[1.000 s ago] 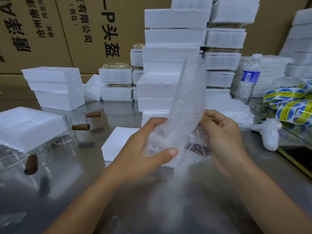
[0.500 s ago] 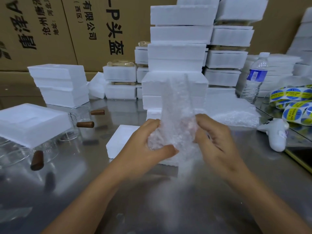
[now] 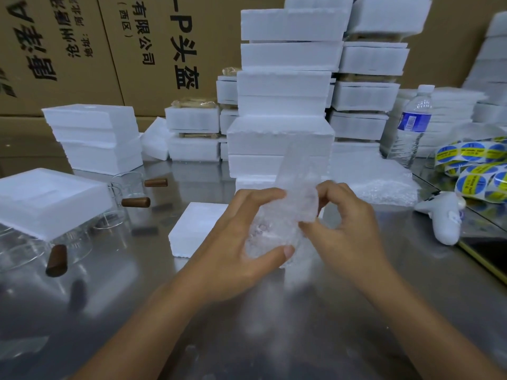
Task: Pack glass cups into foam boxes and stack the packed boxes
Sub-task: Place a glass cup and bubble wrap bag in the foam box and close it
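Bubble wrap, clear and crumpled, forms a bundle held just above the steel table at the near centre, with a loose strip standing up from its top; what lies inside is too blurred to tell. The left hand grips the bundle from the left, thumb across the near side and fingers curled over the far side. The right hand pinches the wrap on the right, its fingers bent at the strip's base. Just behind the hands a flat foam piece lies on the table. At the left, glass cups with brown wooden handles stand on the table, and a wide foam lid rests over some of them. Beyond the hands rises a tall stack of foam boxes, closed, with more stacks to either side; brown material shows at the seams of a few. A pile of loose bubble wrap lies to the right of the stack. Farther right are a water bottle with a blue label, rolls of round blue and yellow stickers whose print is too small to read, and a white handheld device. Cardboard cartons along the far side carry large black print, including "头盔", "有限公司" and "(西区)".
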Motion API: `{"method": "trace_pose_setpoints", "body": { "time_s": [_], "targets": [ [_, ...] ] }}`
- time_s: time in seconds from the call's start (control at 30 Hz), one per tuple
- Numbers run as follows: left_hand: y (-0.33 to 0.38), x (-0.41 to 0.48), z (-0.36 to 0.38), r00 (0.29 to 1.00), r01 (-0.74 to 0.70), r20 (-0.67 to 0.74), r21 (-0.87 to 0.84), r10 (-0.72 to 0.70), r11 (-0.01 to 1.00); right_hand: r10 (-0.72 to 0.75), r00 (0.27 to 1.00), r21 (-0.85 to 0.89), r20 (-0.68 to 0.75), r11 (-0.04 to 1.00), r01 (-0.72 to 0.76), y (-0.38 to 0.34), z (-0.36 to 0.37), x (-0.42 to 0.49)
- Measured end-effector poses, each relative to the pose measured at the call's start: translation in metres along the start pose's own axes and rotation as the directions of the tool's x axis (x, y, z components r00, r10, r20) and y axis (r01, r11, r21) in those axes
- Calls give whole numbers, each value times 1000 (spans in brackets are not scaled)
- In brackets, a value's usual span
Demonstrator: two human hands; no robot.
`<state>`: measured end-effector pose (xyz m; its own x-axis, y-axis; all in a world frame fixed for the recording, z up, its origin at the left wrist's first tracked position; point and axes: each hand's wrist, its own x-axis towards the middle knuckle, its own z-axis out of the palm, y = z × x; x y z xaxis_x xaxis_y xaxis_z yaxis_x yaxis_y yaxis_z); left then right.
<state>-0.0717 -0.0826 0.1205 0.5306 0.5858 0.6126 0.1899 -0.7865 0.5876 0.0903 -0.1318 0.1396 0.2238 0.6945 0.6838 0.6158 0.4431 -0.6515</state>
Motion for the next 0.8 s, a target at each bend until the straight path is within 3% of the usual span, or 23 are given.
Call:
{"method": "trace_pose_setpoints", "body": {
  "time_s": [0.1, 0.3, 0.43, 0.5, 0.67, 0.8],
  "targets": [
    [-1, 0, 0, 999, -50, -18, 95, 52, 994, 92, 996, 132, -18, 987, -89, 1, 0, -1],
    [-7, 1, -2, 998, 3, -63, 87, 2, 996, -204, 975, -34, 86, 978, 208, -7, -2, -5],
    [-8, 2, -3, 997, 9, -81, 105, 0, 994, -254, 962, -95, 97, 960, 263, -10, 0, -6],
    [-8, 1, -2, 997, -25, -69, 138, 34, 990, -197, 978, -80, 73, 976, 203, -11, 0, -5],
    [1, 2, 0, 994, -90, -52, 160, 100, 983, 151, 978, 153, 146, 973, -173, -8, -2, -1],
    [4, 2, 3, 984, -164, -25, 226, 174, 960, 164, 977, 194, 138, 963, -189, -6, -4, 1]
  ]
}}
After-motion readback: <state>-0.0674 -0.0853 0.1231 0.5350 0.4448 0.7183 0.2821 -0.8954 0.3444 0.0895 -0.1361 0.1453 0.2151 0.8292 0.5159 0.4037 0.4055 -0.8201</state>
